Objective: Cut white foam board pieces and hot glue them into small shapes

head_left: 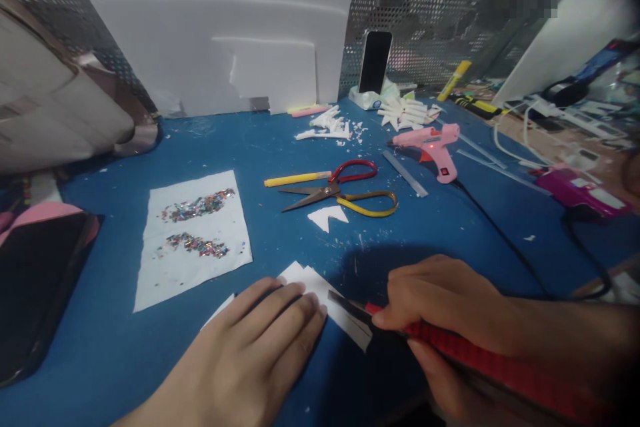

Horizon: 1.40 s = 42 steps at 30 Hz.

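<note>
My left hand (270, 340) lies flat with its fingers stretched out, pressing on white paper pieces (315, 283) and covering part of them. In my closed right hand (445, 307) is a red utility knife (450, 347); its dark blade rests on the paper just right of my left fingertips. Beyond my hands lie scissors (330, 192) with one red and one yellow handle, spread apart, and a small notched white paper piece (327, 217). To the left, a white sheet (195, 287) carries two strips of colourful glitter flakes (200, 205).
A pink glue gun (433, 143) with a trailing black cord (495, 237) and a glue stick (405, 173) lie to the right. A yellow pen (297, 179) is beside the scissors. Phones (376, 60) stand at the back and lie left. White scraps (330, 123) lie behind.
</note>
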Tool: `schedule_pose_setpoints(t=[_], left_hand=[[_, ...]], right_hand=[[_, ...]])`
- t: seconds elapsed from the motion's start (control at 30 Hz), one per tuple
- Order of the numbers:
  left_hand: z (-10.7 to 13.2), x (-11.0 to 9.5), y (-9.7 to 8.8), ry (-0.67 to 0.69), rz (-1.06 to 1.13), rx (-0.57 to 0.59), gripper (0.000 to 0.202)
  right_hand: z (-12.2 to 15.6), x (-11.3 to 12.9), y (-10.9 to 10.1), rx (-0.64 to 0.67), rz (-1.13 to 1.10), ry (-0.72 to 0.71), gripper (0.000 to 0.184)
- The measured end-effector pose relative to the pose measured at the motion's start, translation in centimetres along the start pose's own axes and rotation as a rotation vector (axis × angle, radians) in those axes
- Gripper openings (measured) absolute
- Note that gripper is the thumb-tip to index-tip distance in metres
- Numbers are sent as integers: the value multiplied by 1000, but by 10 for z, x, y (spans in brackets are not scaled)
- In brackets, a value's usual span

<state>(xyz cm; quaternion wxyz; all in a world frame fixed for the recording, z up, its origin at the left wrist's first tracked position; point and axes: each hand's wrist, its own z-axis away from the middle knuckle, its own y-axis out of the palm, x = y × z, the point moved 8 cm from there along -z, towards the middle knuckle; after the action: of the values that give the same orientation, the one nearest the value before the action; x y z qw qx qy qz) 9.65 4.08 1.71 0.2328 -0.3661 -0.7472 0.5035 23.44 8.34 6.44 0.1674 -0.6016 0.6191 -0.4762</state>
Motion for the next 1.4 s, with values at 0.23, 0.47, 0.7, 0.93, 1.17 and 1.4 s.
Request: schedule_pose_setpoints(t=[0.23, 0.47, 0.7, 0.93, 1.17, 1.4], left_hand=[[1, 1, 0, -11, 9, 9, 34], [-1, 0, 0, -10, 19, 14, 34], [-1, 1, -2, 8, 9, 26, 34], [-13, 5, -3, 30, 68, 50, 32], [-30, 39, 12, -237, 351, 273, 29], [-24, 56, 16, -533, 644, 299, 14]], right_hand=[[3, 5, 6, 259, 64, 54, 27], [4, 5, 5, 269, 43, 60, 23], [10, 4, 5, 262, -7, 90, 26], [0, -10, -28, 72, 55, 88, 22], [1, -34, -23, 73, 668, -59, 13], [18, -29, 12, 234, 688, -436, 11]])
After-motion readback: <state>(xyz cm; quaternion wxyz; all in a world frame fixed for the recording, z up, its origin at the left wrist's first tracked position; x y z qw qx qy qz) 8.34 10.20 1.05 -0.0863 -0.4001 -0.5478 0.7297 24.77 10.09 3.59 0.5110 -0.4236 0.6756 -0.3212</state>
